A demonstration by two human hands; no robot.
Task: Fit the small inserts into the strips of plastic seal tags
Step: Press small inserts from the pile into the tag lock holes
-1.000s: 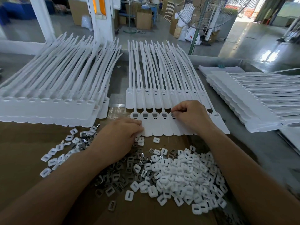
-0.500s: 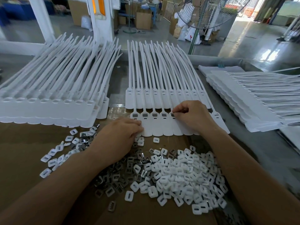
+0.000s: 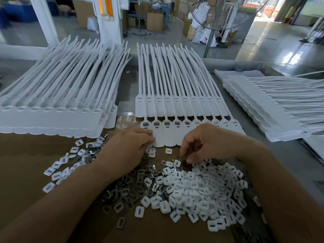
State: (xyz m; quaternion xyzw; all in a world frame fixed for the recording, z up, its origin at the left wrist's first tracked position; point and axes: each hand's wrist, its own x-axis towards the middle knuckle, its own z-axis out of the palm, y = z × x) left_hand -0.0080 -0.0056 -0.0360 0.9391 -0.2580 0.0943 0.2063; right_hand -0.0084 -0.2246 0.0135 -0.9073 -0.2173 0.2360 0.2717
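A strip of white seal tags (image 3: 168, 137) lies in front of me on brown cardboard (image 3: 26, 163). Several sockets at its left end show grey inserts (image 3: 165, 123). My left hand (image 3: 129, 148) holds the strip's lower left corner with bent fingers. My right hand (image 3: 210, 142) hovers at the strip's near edge. Its curled fingertips dip into the pile of white inserts (image 3: 201, 190) and metal inserts (image 3: 140, 183). Whether they pinch one is hidden.
A second strip (image 3: 175, 109) lies just behind the first, its tails pointing away. Tall stacks of strips sit at the left (image 3: 52, 118) and right (image 3: 271, 111). Loose inserts (image 3: 57, 169) are scattered at the left. A fan (image 3: 219, 14) stands beyond the table.
My right hand has left the strip's sockets and come down toward me to the insert pile. My left hand has stayed on the strip's corner.
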